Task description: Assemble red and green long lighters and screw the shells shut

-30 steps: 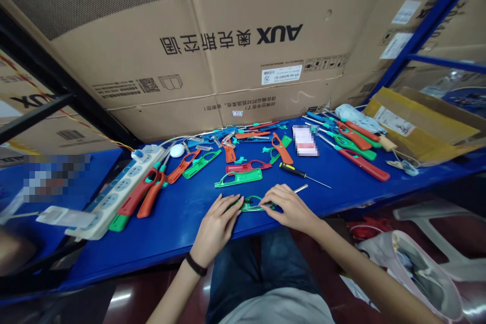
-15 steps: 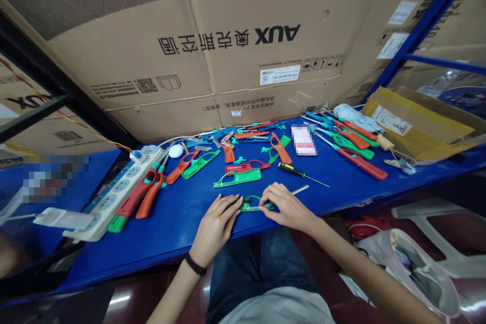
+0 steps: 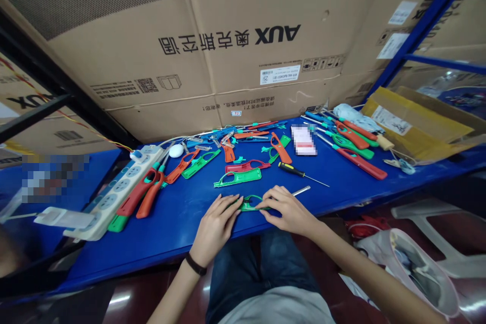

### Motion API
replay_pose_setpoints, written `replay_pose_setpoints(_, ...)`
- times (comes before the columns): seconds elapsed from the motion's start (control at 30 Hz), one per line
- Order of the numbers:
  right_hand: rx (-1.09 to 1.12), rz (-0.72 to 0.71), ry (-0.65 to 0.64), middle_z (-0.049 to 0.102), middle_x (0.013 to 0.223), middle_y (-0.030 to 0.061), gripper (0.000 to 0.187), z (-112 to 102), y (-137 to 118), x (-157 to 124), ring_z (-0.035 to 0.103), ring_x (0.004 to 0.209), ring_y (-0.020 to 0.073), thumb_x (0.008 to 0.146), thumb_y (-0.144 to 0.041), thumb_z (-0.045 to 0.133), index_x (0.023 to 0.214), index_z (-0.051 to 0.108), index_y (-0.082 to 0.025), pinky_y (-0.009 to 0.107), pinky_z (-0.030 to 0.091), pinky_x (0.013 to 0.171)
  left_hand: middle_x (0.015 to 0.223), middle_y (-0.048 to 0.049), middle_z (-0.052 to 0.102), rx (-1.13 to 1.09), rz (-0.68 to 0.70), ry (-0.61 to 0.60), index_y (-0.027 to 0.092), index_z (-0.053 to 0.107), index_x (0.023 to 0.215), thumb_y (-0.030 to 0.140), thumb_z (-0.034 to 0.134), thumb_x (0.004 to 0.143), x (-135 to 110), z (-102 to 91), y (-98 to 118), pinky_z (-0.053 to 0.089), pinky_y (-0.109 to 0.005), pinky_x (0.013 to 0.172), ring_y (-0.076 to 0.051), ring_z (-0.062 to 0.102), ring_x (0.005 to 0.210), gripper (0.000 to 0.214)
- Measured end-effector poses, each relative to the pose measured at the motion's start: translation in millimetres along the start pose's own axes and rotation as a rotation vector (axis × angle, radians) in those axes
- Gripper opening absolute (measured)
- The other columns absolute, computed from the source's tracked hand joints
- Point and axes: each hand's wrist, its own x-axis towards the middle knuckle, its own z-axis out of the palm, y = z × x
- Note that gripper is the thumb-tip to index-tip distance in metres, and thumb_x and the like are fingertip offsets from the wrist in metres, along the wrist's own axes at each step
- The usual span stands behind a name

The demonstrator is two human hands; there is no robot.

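Observation:
A green long-nozzle lighter [image 3: 250, 203] lies at the front edge of the blue table [image 3: 178, 217], its metal tip [image 3: 301, 191] poking out to the right. My left hand [image 3: 216, 225] rests flat on its left end, fingers stretched out over it. My right hand [image 3: 286, 208] presses down on its middle, fingertips bent onto the green casing. Both hands hold the lighter against the table. A black wristband sits on my left wrist.
Several red and green lighters and casing halves [image 3: 238, 177] lie scattered behind my hands. A screwdriver [image 3: 299, 173] lies to the right, a white power strip [image 3: 117, 190] to the left. Large cardboard boxes [image 3: 212, 45] stand behind. A plastic bag [image 3: 417, 263] is on the floor, right.
My right hand's fingers have shifted slightly left along the green lighter. The left hand stays in place.

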Motion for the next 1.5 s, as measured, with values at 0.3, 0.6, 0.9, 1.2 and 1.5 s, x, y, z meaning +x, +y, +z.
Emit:
replay_pose_setpoints(0.3,0.098,0.136,-0.008,0.061,0.101,0.0056,0.021,-7,0,-1,0.054,0.095,0.0205,0.084,-0.029,0.064,0.105,0.063,-0.026,0.038,0.044,0.087,0.125,-0.0044,0.062,-0.053,-0.048,-0.015,0.027,0.055,0.126,0.026,0.047,0.094,1,1.6,3,0.038,-0.049,0.108,-0.020,0.056,0.117,0.033)
replay_pose_setpoints(0.6,0.021,0.221,-0.081,0.058,0.111,0.0067,0.014,-31,25,-26,0.054,0.106,0.0223,0.090,-0.030,0.055,0.102,0.062,-0.026,0.040,0.044,0.090,0.125,-0.0030,0.062,-0.097,-0.050,-0.035,0.029,0.059,0.121,0.025,0.048,0.093,13,9.6,22,0.030,-0.053,0.110,-0.021,0.055,0.119,0.029)
replay_pose_setpoints(0.9,-0.072,0.147,-0.076,0.062,0.097,0.0062,0.017,-24,26,-24,0.059,0.093,0.0204,0.094,-0.030,0.049,0.104,0.060,-0.022,0.033,0.048,0.081,0.117,-0.0024,0.067,-0.184,-0.008,-0.006,0.028,0.067,0.106,0.022,0.055,0.090,29,26.5,29,0.043,-0.047,0.100,-0.021,0.059,0.109,0.021)
replay_pose_setpoints(1.2,-0.042,0.213,-0.143,0.059,0.103,0.0029,0.023,-30,20,-24,0.064,0.083,0.0161,0.096,-0.035,0.044,0.111,0.058,-0.025,0.026,0.050,0.066,0.113,-0.0031,0.068,-0.240,-0.038,0.018,0.027,0.068,0.104,0.021,0.058,0.088,31,26.0,29,0.049,-0.042,0.089,-0.022,0.058,0.105,0.020)
replay_pose_setpoints(1.5,-0.014,0.195,-0.120,0.056,0.103,0.0061,0.017,-32,20,-21,0.063,0.085,0.0169,0.094,-0.028,0.045,0.104,0.056,-0.021,0.026,0.050,0.067,0.114,-0.0029,0.064,-0.220,-0.017,-0.015,0.030,0.062,0.117,0.020,0.054,0.091,30,25.5,29,0.048,-0.038,0.089,-0.020,0.054,0.104,0.030)
